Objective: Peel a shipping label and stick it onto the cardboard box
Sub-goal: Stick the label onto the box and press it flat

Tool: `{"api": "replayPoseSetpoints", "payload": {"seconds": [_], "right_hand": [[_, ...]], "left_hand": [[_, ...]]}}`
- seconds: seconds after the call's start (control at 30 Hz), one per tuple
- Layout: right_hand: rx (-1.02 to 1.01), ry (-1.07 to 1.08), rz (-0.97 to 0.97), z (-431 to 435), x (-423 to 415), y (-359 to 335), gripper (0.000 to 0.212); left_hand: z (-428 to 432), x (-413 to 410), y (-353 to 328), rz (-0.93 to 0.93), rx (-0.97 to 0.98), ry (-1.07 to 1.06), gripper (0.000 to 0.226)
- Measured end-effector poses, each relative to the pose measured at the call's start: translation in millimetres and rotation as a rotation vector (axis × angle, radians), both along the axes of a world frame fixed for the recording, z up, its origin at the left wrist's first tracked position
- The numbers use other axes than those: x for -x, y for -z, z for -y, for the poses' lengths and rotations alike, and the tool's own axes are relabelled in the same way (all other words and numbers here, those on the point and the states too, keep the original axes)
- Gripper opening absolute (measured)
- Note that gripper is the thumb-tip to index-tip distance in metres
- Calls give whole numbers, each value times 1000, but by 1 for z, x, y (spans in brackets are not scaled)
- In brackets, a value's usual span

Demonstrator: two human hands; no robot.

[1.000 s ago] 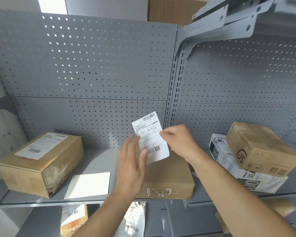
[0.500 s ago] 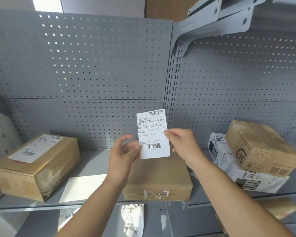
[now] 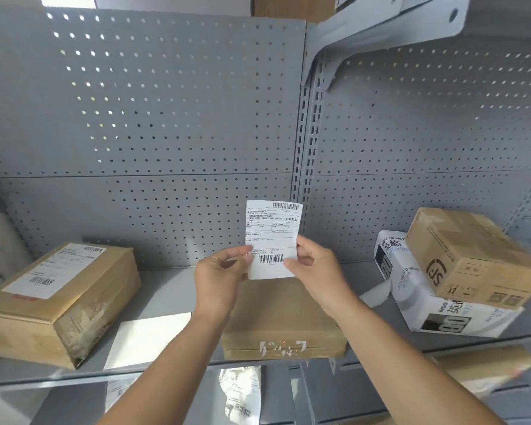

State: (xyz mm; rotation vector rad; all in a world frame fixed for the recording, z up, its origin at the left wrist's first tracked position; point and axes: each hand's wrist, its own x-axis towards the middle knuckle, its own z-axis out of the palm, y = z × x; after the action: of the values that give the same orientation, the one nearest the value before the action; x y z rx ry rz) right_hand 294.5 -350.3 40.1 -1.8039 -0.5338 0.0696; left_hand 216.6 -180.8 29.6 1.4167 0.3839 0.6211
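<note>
A white shipping label (image 3: 273,233) with barcodes and print is held upright in the air in front of the grey pegboard. My left hand (image 3: 219,277) pinches its lower left edge. My right hand (image 3: 314,273) pinches its lower right edge. Directly below the label, on the grey shelf (image 3: 166,289), lies a flat brown cardboard box (image 3: 284,320) with torn white tape remnants on its front face and a bare top. My forearms hide part of that box.
A larger labelled cardboard box (image 3: 59,299) sits at the shelf's left. A blank white sheet (image 3: 144,340) lies beside it. At the right, a brown box (image 3: 469,256) rests tilted on a white printed package (image 3: 436,305). More parcels sit on the shelf below.
The label has been turned upright and raised slightly. My left hand, open and flat a second ago, has come up and now pinches the label's left edge; my right hand still holds it.
</note>
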Motion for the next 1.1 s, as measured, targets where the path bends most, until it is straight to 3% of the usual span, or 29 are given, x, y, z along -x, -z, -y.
{"api": "replayPoseSetpoints", "payload": {"seconds": [0.17, 0.37, 0.47, 0.87, 1.1], "right_hand": [[-31, 103, -18, 1, 1, 18, 81], [54, 131, 85, 5, 1, 29, 41], [80, 153, 119, 6, 0, 34, 31], [111, 209, 96, 11, 2, 48, 27], [282, 188, 108, 15, 2, 49, 31]], "left_hand": [[-4, -3, 8, -21, -25, 28, 18], [-10, -5, 21, -53, -37, 89, 26], [-13, -5, 25, -88, -47, 119, 29], [-11, 5, 39, -211, -126, 124, 33], [-10, 8, 44, -254, -276, 143, 33]]}}
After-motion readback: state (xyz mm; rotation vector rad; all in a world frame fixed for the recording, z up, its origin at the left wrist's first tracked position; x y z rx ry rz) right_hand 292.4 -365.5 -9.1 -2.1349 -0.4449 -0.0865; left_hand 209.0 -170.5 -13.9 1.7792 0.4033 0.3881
